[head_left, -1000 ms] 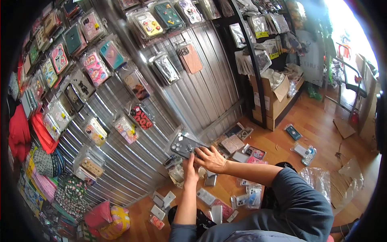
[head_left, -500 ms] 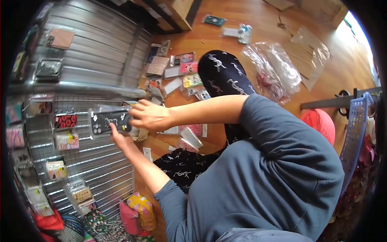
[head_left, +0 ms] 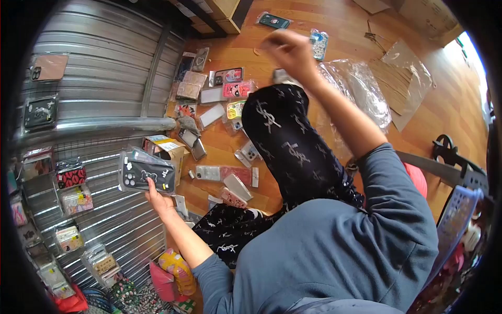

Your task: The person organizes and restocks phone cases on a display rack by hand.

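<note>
Black phone case [head_left: 146, 175], bagged, at left before the metal wall [head_left: 104, 83], and the left hand [head_left: 158, 201] holds it, thumb across the front, presumably against slipping! Rightward, wrapped cases [head_left: 237, 90] crowd the wooden floor [head_left: 340, 34]; the right hand [head_left: 290, 52] blurs above, grip impossible to tell; clear plastic [head_left: 366, 99] lies farther right.

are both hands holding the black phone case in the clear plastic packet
No, only the left hand holds the black phone case; the right hand is away over the brown wooden floor.
</note>
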### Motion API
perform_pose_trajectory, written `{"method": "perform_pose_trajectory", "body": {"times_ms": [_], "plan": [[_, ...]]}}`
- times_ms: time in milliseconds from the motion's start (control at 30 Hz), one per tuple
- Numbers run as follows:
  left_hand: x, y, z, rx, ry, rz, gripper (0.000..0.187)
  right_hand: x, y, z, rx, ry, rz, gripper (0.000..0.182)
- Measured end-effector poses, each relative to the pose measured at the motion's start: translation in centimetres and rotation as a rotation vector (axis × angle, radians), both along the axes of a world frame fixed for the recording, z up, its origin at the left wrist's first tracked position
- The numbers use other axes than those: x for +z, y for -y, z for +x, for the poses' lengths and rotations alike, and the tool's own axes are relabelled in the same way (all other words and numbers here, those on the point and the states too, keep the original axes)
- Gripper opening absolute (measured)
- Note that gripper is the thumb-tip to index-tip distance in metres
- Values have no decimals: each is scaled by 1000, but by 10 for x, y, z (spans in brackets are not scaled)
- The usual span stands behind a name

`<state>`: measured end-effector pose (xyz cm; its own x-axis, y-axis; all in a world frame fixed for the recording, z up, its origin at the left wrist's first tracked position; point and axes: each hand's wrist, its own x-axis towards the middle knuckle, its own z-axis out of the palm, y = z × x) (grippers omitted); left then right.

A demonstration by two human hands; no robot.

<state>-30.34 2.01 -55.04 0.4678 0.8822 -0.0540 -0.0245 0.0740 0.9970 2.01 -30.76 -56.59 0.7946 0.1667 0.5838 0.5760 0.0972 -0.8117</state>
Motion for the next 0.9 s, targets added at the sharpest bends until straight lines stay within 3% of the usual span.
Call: {"method": "perform_pose_trajectory", "body": {"times_ms": [167, 267, 367, 500, 600, 700, 767, 800, 833, 900], "plan": [[-32, -17, 20, -20, -138, -44, 42, -139, 39, 124, -303, -312, -591, 19], [-50, -22, 44, -50, -187, -58, 38, -220, 39, 153, -377, -454, -780, 18], [-82, -46, 63, -78, -294, -57, 35, -269, 19, 166, -276, -584, -1162, 19], [-107, -64, 75, -163, -412, -129, 37, -305, -20, 190, -161, -490, -1297, 29], [-121, -70, 79, -89, -495, -152, 38, -309, -42, 225, -205, -474, -1341, 31], [-133, -62, 99, -22, -559, -184, 41, -306, -46, 276, -367, -449, -1328, 43], [-134, -48, 110, 191, -652, -186, 42, -298, -38, 288, -792, -556, -1283, 52], [-137, -46, 109, 167, -644, -167, 43, -301, -25, 288, -789, -655, -1228, 66], [-143, -42, 112, 143, -625, -150, 45, -313, -20, 282, -796, -675, -1236, 66], [-150, -32, 125, 186, -654, -198, 46, -337, -10, 258, -575, -771, -1483, 75]]}}
